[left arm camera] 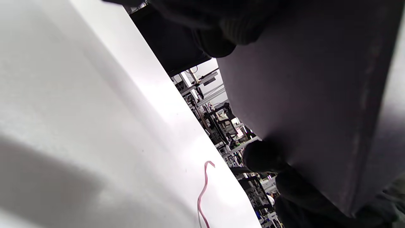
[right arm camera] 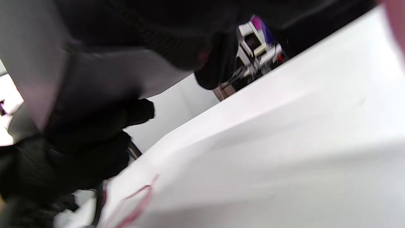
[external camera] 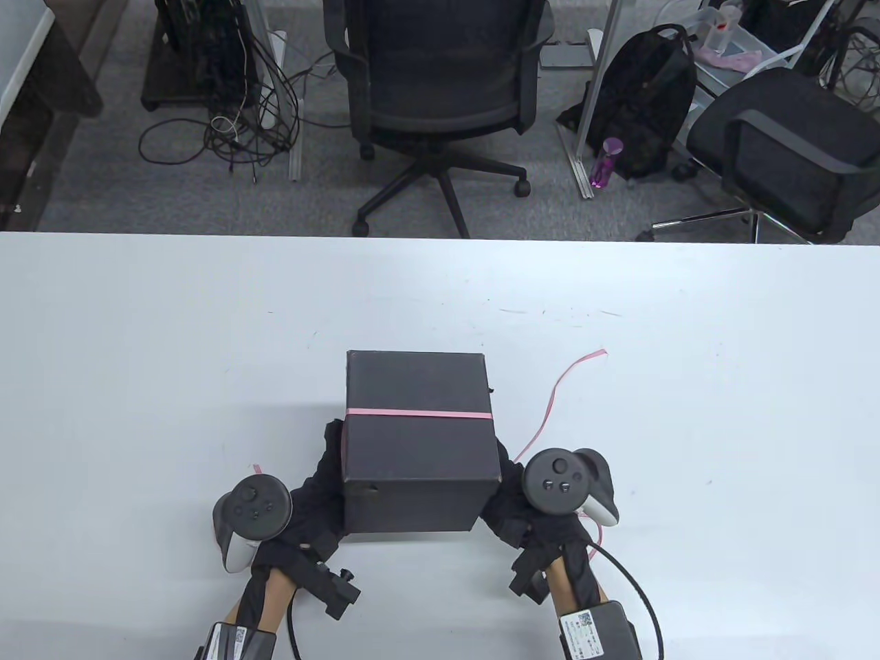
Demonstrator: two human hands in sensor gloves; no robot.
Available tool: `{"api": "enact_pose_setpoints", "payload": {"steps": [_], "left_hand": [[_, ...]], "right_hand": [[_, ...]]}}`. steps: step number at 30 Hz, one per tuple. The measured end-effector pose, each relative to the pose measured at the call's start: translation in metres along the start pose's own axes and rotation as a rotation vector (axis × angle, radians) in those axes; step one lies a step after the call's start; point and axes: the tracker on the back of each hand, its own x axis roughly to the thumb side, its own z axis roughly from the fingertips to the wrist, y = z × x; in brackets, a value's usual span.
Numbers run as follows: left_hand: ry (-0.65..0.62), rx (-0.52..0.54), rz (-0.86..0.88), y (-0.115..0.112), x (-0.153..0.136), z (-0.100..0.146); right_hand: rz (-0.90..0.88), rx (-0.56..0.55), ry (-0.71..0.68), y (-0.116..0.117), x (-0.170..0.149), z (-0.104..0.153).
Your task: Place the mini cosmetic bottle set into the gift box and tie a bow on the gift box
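Under gift box [external camera: 419, 440]: both hands' fingers [external camera: 333, 447] curled, lifting

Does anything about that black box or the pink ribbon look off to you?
The gift box is held off the table by both hands, left hand and right hand. The pink ribbon only crosses its top; its loose end trails over the table. No bow is tied yet.

Gift box [external camera: 419, 440]: matte black cardboard, lid on, raised clear of the white table w/ its near end tipped down; thin pink ribbon [external camera: 419, 413] crosses its top side to side; one loose ribbon tail curls over the table to the box's right.
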Motion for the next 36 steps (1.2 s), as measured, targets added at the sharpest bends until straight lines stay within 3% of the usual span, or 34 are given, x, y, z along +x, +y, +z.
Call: {"api": "enact_pose_setpoints", "payload": {"steps": [10,12,18,20,24,26,31,33,36], "left_hand": [[0.008,0.051,-0.150,0.001,0.007,-0.001],[-0.016,0.082,-0.303,0.002,0.014,-0.002],[-0.123,0.176,-1.007,0.000,0.040,0.001],[-0.143,0.182,-1.078,0.001,0.045,0.002],[-0.160,0.161,-0.946,0.011,0.048,0.003],[-0.208,0.141,-0.831,0.017,0.050,0.005],[-0.263,0.224,-0.539,0.024,0.060,0.011],[-0.240,0.223,-0.431,0.025,0.061,0.012],[-0.098,0.185,-0.193,0.027,0.059,0.011]], "right_hand": [[0.387,-0.184,-0.074,0.006,0.019,0.002],[0.442,-0.215,-0.072,0.004,0.023,0.004],[0.599,-0.173,-0.010,0.001,0.029,0.004],[0.580,-0.159,-0.004,0.001,0.027,0.003],[0.484,-0.163,-0.019,-0.006,0.025,0.005],[0.332,-0.219,-0.050,-0.014,0.023,0.008],[0.182,-0.313,-0.078,-0.027,0.017,0.014],[0.094,-0.343,-0.065,-0.031,0.014,0.017],[0.005,-0.354,-0.045,-0.036,0.013,0.018]]}}
